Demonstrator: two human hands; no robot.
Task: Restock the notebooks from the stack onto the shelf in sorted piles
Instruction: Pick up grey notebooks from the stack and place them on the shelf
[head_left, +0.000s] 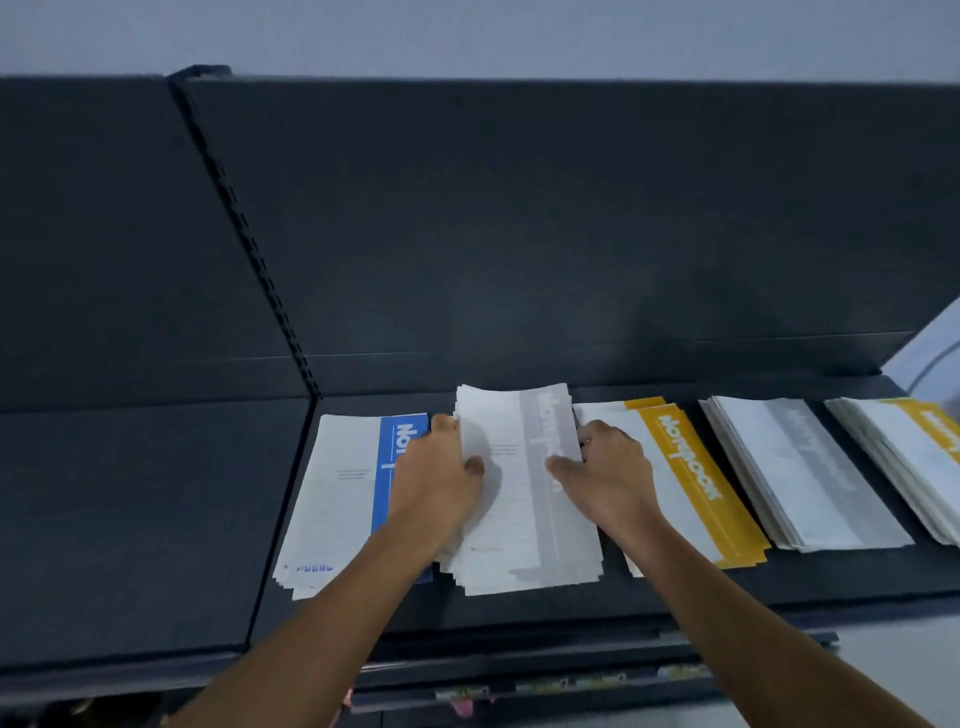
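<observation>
A pile of grey-striped white notebooks (524, 499) lies in the middle of the dark shelf (519, 597). My left hand (441, 478) grips its left edge with the thumb on top. My right hand (608, 473) grips its right edge the same way. The pile's sheets are slightly fanned at the near end. To the left lies a blue-striped pile (343, 499), partly under my left hand. To the right lies a yellow-striped pile (696, 483), then another grey-striped pile (800, 473), then a yellow-striped pile (909, 457) cut off by the frame edge.
The shelf's dark back panel (519, 234) rises behind the piles. A perforated upright post (260, 270) separates this bay from a bare shelf section (145, 519) on the left. A lower shelf edge (519, 680) with colourful items shows below.
</observation>
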